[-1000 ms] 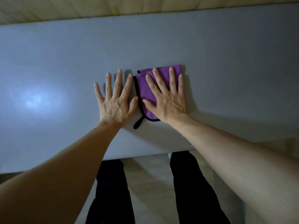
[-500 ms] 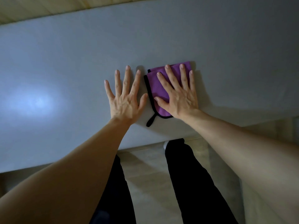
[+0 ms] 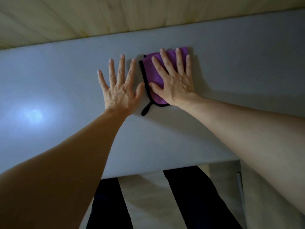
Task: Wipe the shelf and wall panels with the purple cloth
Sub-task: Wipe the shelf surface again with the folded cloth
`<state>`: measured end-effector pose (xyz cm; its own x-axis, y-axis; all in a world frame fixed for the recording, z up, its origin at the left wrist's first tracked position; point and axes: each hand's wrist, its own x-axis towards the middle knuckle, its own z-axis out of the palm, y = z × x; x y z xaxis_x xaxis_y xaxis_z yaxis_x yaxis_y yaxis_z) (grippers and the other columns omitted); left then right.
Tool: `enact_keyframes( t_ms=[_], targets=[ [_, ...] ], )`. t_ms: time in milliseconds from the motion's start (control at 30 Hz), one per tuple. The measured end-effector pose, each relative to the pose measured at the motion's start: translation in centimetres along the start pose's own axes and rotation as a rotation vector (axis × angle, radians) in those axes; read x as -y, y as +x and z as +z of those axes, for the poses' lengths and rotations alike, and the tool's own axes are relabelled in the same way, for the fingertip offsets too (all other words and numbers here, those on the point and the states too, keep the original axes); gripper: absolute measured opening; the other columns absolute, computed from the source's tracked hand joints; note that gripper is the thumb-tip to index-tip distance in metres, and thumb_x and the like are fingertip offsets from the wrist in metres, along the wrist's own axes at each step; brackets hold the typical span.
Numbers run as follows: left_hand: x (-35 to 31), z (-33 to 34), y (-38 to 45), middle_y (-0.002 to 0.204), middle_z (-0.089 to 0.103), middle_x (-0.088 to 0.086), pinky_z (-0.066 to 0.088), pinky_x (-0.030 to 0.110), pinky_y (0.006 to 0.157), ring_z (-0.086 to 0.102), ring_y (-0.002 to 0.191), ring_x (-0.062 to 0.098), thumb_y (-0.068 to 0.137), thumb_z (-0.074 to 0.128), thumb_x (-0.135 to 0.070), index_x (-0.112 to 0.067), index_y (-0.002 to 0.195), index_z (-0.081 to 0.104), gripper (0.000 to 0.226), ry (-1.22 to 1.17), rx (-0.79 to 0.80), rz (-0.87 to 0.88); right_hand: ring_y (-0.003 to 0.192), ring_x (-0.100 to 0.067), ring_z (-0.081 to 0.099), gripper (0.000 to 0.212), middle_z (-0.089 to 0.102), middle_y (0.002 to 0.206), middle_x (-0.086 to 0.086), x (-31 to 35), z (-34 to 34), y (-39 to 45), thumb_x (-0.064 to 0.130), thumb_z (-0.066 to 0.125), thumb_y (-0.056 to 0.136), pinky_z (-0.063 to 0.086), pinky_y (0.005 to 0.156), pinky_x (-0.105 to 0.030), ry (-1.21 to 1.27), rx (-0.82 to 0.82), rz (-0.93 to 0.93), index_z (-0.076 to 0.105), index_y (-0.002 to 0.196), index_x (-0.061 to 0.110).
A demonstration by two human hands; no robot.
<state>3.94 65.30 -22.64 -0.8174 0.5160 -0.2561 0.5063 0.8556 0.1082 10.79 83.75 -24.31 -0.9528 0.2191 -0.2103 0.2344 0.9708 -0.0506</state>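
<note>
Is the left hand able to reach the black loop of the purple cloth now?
Probably yes: the left hand lies flat on the grey shelf just beside the black loop, with nothing between them.

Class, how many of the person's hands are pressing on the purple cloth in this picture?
1. The right hand lies flat, fingers spread, on the folded purple cloth with black trim. The left hand rests beside it, flat on the bare grey shelf surface.
</note>
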Motion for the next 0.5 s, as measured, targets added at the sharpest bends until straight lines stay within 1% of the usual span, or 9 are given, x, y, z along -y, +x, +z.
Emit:
enact_keyframes(
  t_ms=[167,333,400,500],
  targets=[
    [2.2,-0.3,1.2,0.166,-0.011,-0.001,-0.011,0.061,0.117,-0.015,0.151,0.028,0.096,0.014,-0.066,-0.035,0.156,-0.009,0.072,0.02,-0.028,-0.026,0.151,-0.047,-0.003,0.086,0.0,0.169,-0.002,2.3,-0.3,2.4,0.074,0.022,0.088,0.001,0.118,-0.067,0.0,-0.038,0.005,0.008,0.16,0.03],
    [4.0,0.2,-0.6,0.166,-0.01,-0.001,-0.008,0.063,0.117,-0.016,0.151,0.028,0.096,0.016,-0.063,-0.035,0.156,-0.009,0.071,0.018,0.041,-0.014,0.151,-0.048,0.0,0.085,0.003,0.169,-0.004,2.8,-0.2,1.9,0.072,0.024,0.09,0.003,0.118,-0.067,0.008,-0.047,-0.024,0.01,0.161,0.028],
    [4.2,0.6,-1.7,0.166,-0.009,-0.001,-0.007,0.063,0.117,-0.015,0.151,0.028,0.096,0.017,-0.062,-0.034,0.157,-0.007,0.07,0.004,0.069,-0.008,0.151,-0.048,0.0,0.085,0.004,0.169,-0.004,2.9,-0.2,1.6,0.072,0.025,0.09,0.003,0.118,-0.067,0.01,-0.034,-0.047,0.01,0.161,0.028],
    [3.6,0.9,-2.5,0.167,-0.007,0.0,-0.007,0.063,0.117,-0.014,0.151,0.028,0.096,0.018,-0.061,-0.033,0.157,-0.005,0.07,-0.038,0.078,0.011,0.151,-0.047,0.001,0.084,0.005,0.169,-0.004,3.4,-0.4,0.6,0.071,0.025,0.09,0.004,0.118,-0.066,0.004,-0.029,-0.031,0.01,0.161,0.028]
  ],
)
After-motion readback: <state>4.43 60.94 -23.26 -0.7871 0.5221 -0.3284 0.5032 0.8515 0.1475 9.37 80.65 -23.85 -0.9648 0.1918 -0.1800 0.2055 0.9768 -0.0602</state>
